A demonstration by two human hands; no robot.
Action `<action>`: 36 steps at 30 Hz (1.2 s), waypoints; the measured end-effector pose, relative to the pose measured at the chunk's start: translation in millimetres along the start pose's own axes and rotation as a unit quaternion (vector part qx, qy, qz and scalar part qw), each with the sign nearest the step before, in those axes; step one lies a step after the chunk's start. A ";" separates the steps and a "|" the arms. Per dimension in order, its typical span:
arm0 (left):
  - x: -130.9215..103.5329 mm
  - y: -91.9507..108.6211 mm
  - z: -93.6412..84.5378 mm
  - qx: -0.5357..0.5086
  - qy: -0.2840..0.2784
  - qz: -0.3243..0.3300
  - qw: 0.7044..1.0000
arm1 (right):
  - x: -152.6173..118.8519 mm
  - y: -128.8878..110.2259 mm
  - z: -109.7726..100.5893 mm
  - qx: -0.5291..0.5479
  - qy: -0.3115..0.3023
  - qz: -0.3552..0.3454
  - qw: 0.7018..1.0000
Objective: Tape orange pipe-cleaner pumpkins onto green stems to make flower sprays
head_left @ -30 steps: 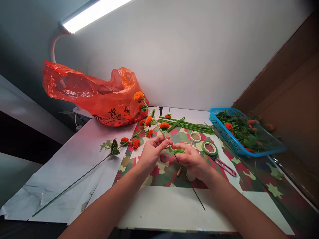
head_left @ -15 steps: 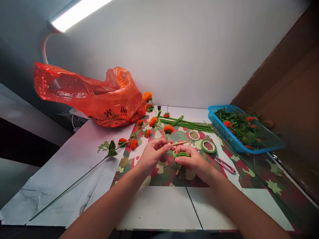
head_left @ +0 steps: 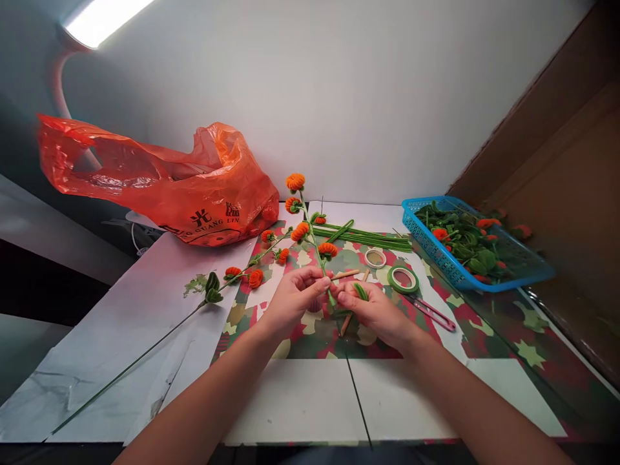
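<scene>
My left hand (head_left: 295, 294) pinches the green stem of an upright spray of orange fuzzy flowers (head_left: 295, 183) between thumb and fingers. Just to its right, my right hand (head_left: 380, 313) is closed near the lower end of that stem. A looped green pipe-cleaner leaf (head_left: 361, 291) sticks up from between the right fingers; how the leaf meets the stem is hidden. A second flower spray (head_left: 256, 278) lies at the left, its dark leaves (head_left: 213, 289) partway down a long thin stem.
Green pipe cleaners (head_left: 378, 239) lie behind the hands. To the right are a white tape roll (head_left: 375, 259), green tape (head_left: 403, 279), pink-handled snips (head_left: 433, 314) and a blue basket (head_left: 436, 274) of leaves and flowers. Wooden sticks (head_left: 346, 274) lie under the hands. A red plastic bag (head_left: 184, 203) stands back left.
My right fingers have closed in toward the stem, and the green leaf has swung from lying flat to pointing up. The left hand keeps its pinch. The view has shifted slightly.
</scene>
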State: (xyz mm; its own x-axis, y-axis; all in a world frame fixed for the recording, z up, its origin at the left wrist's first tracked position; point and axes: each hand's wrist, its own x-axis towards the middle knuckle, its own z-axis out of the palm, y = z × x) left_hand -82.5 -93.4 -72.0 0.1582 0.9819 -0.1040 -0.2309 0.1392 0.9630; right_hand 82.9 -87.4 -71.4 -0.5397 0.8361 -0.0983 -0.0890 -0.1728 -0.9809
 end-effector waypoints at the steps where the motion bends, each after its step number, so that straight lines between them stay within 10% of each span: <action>1: 0.2 -0.3 -0.5 0.000 0.001 -0.004 1.000 | -0.1 0.7 1.1 0.013 -0.006 0.007 1.000; 7: 0.0 1.6 -2.4 0.012 0.025 -0.002 1.000 | -6.4 -6.1 3.3 -0.089 0.090 -0.088 0.988; 11: -1.3 2.6 -1.1 0.000 0.034 -0.033 0.999 | -13.1 -7.0 2.0 -0.271 0.149 -0.258 0.915; 17: -0.4 -1.0 0.2 0.001 0.062 -0.023 0.998 | -25.6 -2.9 7.3 -0.415 -0.029 -0.376 0.828; 20: 1.4 -2.4 -1.0 -0.001 0.071 -0.012 0.997 | -32.1 -4.5 11.1 -0.355 -0.065 -0.367 0.858; 26: 2.2 -4.5 -1.4 -0.008 0.054 -0.026 0.998 | -22.7 -15.8 2.0 -0.030 0.132 -0.152 0.979; 30: 1.7 -9.6 0.3 0.004 0.053 -0.026 0.998 | -11.8 -20.2 5.2 0.099 0.077 -0.085 0.988; 36: 0.5 -9.6 4.0 0.002 0.054 -0.024 0.998 | -11.5 -16.1 3.2 0.004 0.085 -0.123 0.989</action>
State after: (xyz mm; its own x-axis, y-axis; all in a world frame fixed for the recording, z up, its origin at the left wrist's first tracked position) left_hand -76.4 -94.7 -80.3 0.0647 0.9823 -0.1759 -0.2210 0.1860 0.9574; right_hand 87.8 -95.9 -54.0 -0.3516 0.9290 0.1153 -0.2071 0.0429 -0.9774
